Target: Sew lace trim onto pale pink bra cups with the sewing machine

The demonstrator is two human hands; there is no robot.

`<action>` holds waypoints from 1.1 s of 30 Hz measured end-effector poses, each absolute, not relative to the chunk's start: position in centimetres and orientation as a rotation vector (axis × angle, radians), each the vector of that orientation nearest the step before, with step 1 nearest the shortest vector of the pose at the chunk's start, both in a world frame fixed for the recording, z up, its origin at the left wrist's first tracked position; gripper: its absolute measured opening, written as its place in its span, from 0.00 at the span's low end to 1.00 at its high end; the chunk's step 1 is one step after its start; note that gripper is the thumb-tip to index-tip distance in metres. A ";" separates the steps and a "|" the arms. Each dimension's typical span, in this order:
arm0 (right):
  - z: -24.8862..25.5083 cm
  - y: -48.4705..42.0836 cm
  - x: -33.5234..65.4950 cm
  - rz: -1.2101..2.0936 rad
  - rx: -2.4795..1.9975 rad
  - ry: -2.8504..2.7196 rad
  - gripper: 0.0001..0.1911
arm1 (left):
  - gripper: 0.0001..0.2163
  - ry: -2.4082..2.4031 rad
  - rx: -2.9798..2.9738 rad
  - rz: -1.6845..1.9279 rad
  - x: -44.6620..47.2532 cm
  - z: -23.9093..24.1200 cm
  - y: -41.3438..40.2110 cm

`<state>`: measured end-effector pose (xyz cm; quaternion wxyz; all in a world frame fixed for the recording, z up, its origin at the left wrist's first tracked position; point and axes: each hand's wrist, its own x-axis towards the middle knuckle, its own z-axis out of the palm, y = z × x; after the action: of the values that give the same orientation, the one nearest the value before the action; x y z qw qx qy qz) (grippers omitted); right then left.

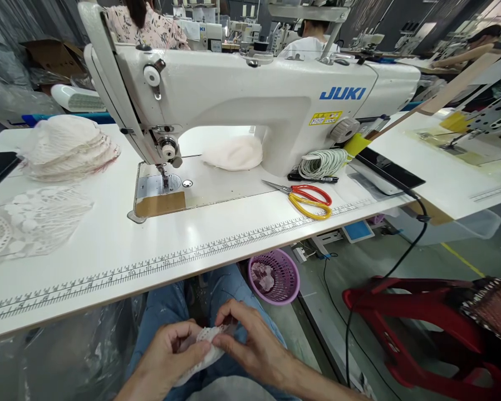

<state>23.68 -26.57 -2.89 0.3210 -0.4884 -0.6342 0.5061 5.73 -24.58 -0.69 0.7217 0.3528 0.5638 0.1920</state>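
Over the lap, below the table's front edge, my left hand (169, 356) pinches a piece of white lace fabric (207, 334) between thumb and fingers. From the other side my right hand (250, 345) grips the same lace, its thumb and forefinger closed at the upper edge. Part of the fabric hangs down beside the left palm, and its full shape is hidden by the fingers. Above the hands stands a white sewing machine (242, 83) with its presser foot (165, 181) over the needle plate, where no fabric lies.
Scissors (309, 200) with red and yellow handles lie on the table (183, 234). White cup-shaped pieces (69, 147) are stacked left, behind flat lace (42, 220). A purple basket (290, 278) holds scraps below. A red stool (409, 334) and black cable (415, 239) are right.
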 end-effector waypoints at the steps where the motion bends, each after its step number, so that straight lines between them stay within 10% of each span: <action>1: -3.0 -26.6 23.6 1.305 -1.261 -1.674 0.04 | 0.22 1.254 0.778 0.433 5.8 -0.6 -24.6; 33: -3.0 -26.2 23.7 1.371 -1.206 -1.646 0.06 | 0.20 1.229 0.678 0.433 5.8 -1.2 -24.6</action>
<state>23.71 -26.20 -2.96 0.3349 -0.4624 -0.6308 0.5255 5.81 -24.55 -1.18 0.7423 0.3092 0.5607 0.1976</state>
